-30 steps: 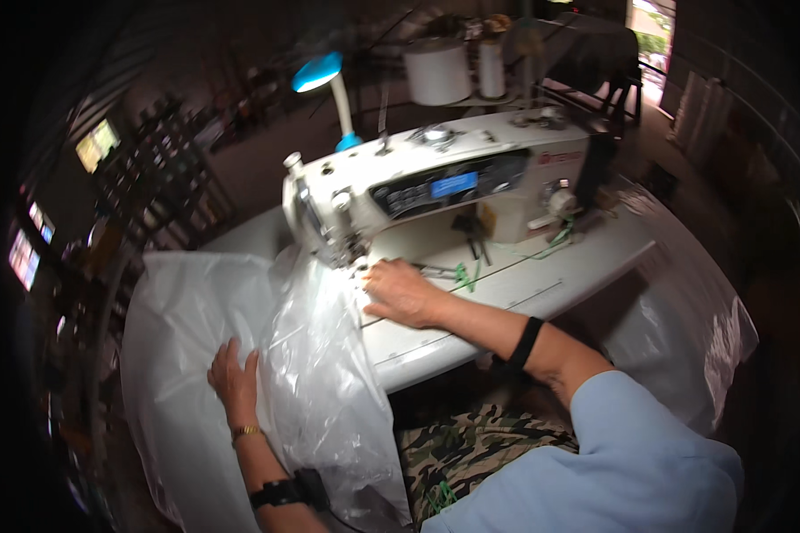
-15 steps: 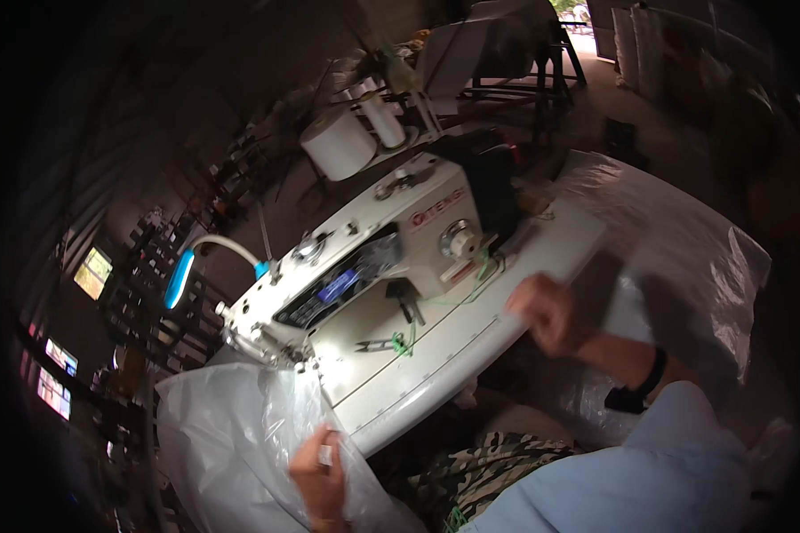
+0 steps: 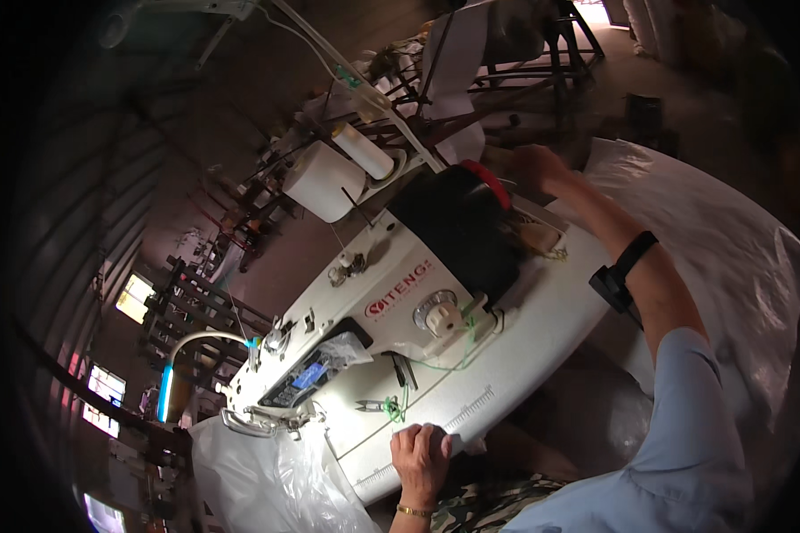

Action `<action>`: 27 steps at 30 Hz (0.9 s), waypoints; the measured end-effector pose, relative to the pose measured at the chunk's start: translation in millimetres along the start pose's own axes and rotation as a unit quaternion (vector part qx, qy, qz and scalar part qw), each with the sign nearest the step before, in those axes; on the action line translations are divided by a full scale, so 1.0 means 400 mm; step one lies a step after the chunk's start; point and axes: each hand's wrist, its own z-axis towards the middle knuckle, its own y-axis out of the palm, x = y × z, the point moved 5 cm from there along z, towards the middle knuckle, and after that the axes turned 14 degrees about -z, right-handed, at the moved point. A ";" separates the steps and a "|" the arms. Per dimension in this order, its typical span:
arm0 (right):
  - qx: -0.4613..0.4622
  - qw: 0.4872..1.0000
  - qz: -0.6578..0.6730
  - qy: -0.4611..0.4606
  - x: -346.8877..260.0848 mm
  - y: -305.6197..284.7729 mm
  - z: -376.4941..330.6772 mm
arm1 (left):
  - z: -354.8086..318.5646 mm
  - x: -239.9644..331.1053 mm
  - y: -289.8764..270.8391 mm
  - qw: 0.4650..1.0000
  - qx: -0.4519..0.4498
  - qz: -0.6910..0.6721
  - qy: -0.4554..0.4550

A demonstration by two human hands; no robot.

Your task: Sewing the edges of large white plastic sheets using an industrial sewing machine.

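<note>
A white sewing machine (image 3: 364, 306) with a handwheel (image 3: 440, 313) sits slanted across the middle. My left hand (image 3: 420, 457) rests at the front edge of its white table (image 3: 542, 342), fingers curled, whatever they hold hidden. Just beyond it lie small thread snips (image 3: 375, 406) and a tangle of green thread (image 3: 394, 410). White plastic sheeting (image 3: 262, 475) lies by the needle end, apart from this hand. My right hand (image 3: 538, 169) reaches past the black cover (image 3: 458, 226) at the machine's right end; shadow and blur hide its fingers.
Behind the machine stand a large white thread cone (image 3: 320, 182) and a slimmer spool (image 3: 363, 151). A lit blue lamp (image 3: 166, 391) arches over at left. More shiny plastic sheeting (image 3: 711, 258) spreads along the right.
My left hand has left the plastic sheeting and moved right to the table's front edge. My right hand has reached farther away, past the black cover. The view has shifted.
</note>
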 end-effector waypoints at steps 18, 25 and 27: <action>-0.054 0.916 0.385 -0.098 -0.068 0.317 0.369 | -0.002 -0.001 0.037 0.999 -0.033 0.015 -0.016; -0.268 0.840 0.462 -0.097 -0.172 0.399 0.339 | -0.006 -0.005 0.009 0.999 -0.026 0.032 -0.035; -0.250 0.840 0.476 -0.067 -0.140 0.393 0.306 | -0.002 -0.003 0.008 0.999 -0.025 0.029 -0.031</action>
